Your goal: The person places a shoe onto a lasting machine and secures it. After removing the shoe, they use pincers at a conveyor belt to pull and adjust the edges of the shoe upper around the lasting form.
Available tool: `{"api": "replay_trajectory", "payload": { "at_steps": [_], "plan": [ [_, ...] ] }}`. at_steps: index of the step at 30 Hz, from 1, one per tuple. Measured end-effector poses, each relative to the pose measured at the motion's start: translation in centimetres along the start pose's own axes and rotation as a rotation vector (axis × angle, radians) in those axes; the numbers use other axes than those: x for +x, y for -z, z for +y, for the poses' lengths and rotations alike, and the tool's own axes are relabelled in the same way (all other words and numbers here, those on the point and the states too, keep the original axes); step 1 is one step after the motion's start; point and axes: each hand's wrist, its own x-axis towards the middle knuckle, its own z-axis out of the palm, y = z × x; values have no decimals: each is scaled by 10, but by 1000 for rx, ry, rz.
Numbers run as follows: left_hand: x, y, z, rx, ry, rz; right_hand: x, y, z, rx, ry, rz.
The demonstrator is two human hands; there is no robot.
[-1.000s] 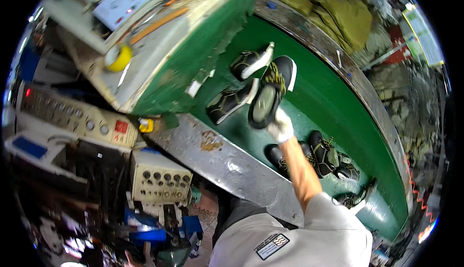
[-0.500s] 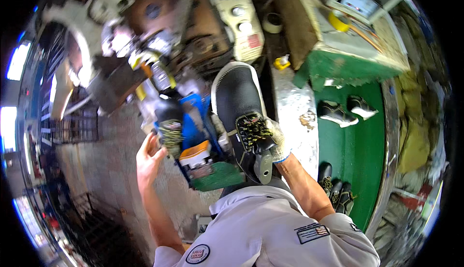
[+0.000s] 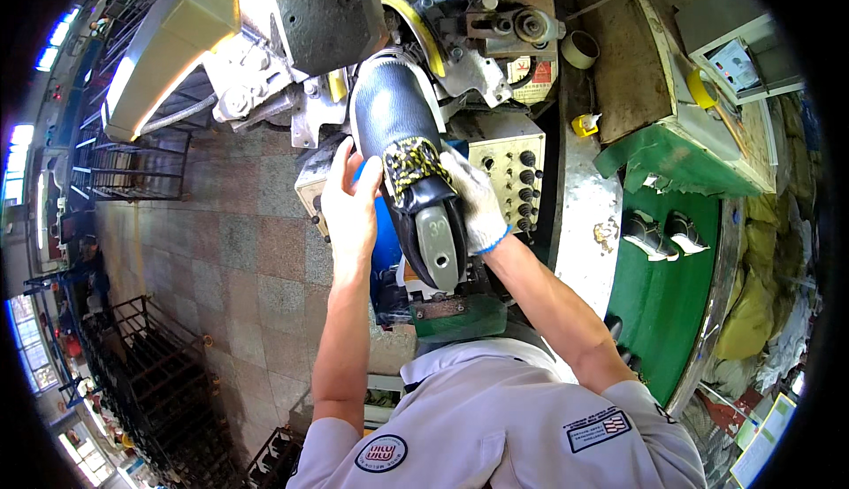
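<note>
A black leather shoe [image 3: 398, 109] with yellow-flecked black laces sits on a grey last [image 3: 436, 237], its heel end toward me. Its toe points into a metal machine head [image 3: 424, 34], between curved plates. My bare left hand [image 3: 352, 197] holds the shoe's left side, thumb near the laces. On the other side, my right hand [image 3: 475, 202] in a pale knitted glove grips the shoe beside the laces; some of its fingers are hidden behind the shoe. A blue machine part [image 3: 386, 237] shows below the shoe.
A cream control panel [image 3: 508, 179] with black knobs is right of the shoe. Farther right, more shoes [image 3: 650, 234] lie on a green surface [image 3: 676, 312] below a bench [image 3: 690, 135] holding yellow tape [image 3: 701, 88]. Dark metal racks [image 3: 150, 383] stand on the tiled floor at left.
The shoe in my right hand has gone forward to the machine head. My left hand, earlier apart beside another shoe at the machine, now holds this one. That other shoe no longer shows.
</note>
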Motion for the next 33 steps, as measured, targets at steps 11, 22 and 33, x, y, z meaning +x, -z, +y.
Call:
{"api": "replay_trajectory", "payload": {
  "at_steps": [11,22,33],
  "plan": [
    [8,-23,-54,-766,393,-253,24,-16,9,-239,200,110],
    [20,11,-39,-709,502,-364,22,-28,-10,-823,294,175],
    [16,-23,-48,-664,497,-187,62,-7,5,-551,283,84]
  ]
}}
